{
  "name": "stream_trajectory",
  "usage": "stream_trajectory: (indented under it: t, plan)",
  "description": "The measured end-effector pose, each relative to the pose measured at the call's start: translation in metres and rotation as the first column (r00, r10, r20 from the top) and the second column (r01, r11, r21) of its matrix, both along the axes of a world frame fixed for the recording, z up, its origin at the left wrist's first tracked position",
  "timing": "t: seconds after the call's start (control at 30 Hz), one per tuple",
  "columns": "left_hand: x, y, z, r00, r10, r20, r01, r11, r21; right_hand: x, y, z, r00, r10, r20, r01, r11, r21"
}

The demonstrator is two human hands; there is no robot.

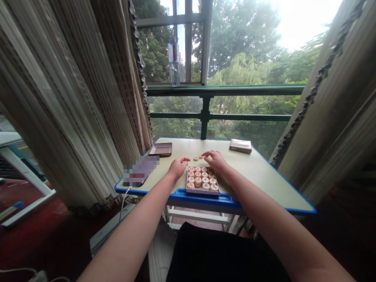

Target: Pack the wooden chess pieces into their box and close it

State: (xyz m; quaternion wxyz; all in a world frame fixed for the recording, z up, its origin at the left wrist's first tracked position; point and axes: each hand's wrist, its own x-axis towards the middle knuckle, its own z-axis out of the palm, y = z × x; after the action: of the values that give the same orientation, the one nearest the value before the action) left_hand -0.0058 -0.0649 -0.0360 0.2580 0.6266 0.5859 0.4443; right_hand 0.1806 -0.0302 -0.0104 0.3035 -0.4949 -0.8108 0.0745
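A shallow box (202,192) holds rows of round xiangqi (Chinese chess) pieces (205,180), with red or dark characters on top; some are stacked. Just beyond its far edge, two loose xiangqi pieces (196,158) lie on the table. My right hand (216,159) reaches over the box's far right corner. Its thumb and fingers are apart, with the tips beside or touching the right-hand loose piece. On the other side, my left hand (178,167) hovers by the box's far left corner, fingers stretched towards the loose pieces and holding nothing visible.
The pale table (264,178) has a blue rim. A brown tray-like lid (161,149) lies at its back left, near a phone-like device (143,170) with a white cable (123,201). A flat case (240,145) rests at the back right. Railing and curtains stand beyond.
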Motion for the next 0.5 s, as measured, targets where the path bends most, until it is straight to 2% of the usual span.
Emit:
stream_trajectory:
  t: [0.13,0.23,0.33,0.5]
  plan:
    - [-0.001,0.003,-0.003,0.985,0.052,-0.167,-0.033,0.992,0.120,0.002,0.009,-0.008,0.999,0.013,-0.052,-0.018,0.996,-0.090]
    - [-0.002,0.007,-0.004,0.978,0.062,-0.202,-0.026,0.984,0.177,0.002,0.015,-0.011,0.991,0.059,-0.116,-0.077,0.984,-0.159]
    - [-0.001,0.013,-0.005,0.971,0.026,-0.239,0.015,0.985,0.171,0.004,0.023,-0.013,0.981,0.097,-0.167,-0.134,0.964,-0.228]
    - [-0.002,0.033,-0.009,0.969,-0.071,-0.237,0.100,0.989,0.113,0.009,0.032,-0.009,0.981,0.159,-0.112,-0.186,0.939,-0.291]
